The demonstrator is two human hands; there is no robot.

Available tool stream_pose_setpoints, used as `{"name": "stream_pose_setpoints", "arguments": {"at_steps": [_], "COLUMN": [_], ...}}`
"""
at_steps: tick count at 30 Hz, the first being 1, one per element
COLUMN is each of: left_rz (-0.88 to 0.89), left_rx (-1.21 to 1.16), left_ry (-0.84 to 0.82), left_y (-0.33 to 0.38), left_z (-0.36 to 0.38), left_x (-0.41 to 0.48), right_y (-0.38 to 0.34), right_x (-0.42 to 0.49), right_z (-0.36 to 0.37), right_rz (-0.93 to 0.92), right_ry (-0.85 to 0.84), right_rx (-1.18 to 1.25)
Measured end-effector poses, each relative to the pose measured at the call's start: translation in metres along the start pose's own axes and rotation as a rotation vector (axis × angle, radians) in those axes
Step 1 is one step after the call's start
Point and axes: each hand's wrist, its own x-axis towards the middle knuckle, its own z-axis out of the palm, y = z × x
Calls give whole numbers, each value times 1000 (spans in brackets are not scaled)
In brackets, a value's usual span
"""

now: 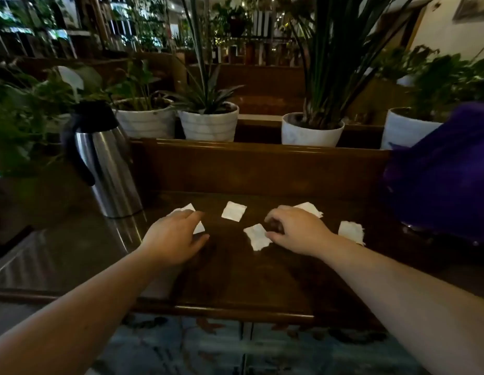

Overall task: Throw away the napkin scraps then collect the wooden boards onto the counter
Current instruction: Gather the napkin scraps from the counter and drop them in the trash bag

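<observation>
Resting left hand [176, 235] loosely apart on scrap [199, 228] | right hand [296, 230] grip half-curled, touching middle scrap [257, 236]

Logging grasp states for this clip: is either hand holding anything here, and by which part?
Nothing is clearly lifted. The right hand has fingertips at the edge of a napkin scrap lying flat; the left hand rests over another scrap.

Bench [235, 266]: dark wood w/ glossy varnish. Napkin scraps [233, 211]: thin white paper, matt, torn rough edges. Jug [105, 163]: brushed steel, shiny, black plastic top. Pots [208, 124]: white glazed ceramic. Bag [446, 169]: purple cloth, matt.
</observation>
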Motion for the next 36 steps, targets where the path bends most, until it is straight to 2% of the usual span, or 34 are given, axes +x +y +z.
{"name": "stream_pose_setpoints", "arguments": {"at_steps": [9,20,24,30,34,36], "left_rz": [-70,-191,-203,-202,-76,-15], "left_rx": [39,-4,54,-22,-28,-21], "left_ry": [-25,-93,-146,-74,93,82], "left_y": [-18,-36,-36,-21,11,24], "left_z": [0,24,38,41,28,25], "left_x": [7,49,57,75,99,113], "right_y": [1,15,28,54,74,81], "right_x": [43,47,45,42,39,37], "right_z": [37,42,31,14,11,11], "right_rz": [39,-2,-17,-24,-5,-1], "right_ry": [-135,-67,-58,-23,-8,-3], "right_rx": [-2,71,73,92,103,113]}}
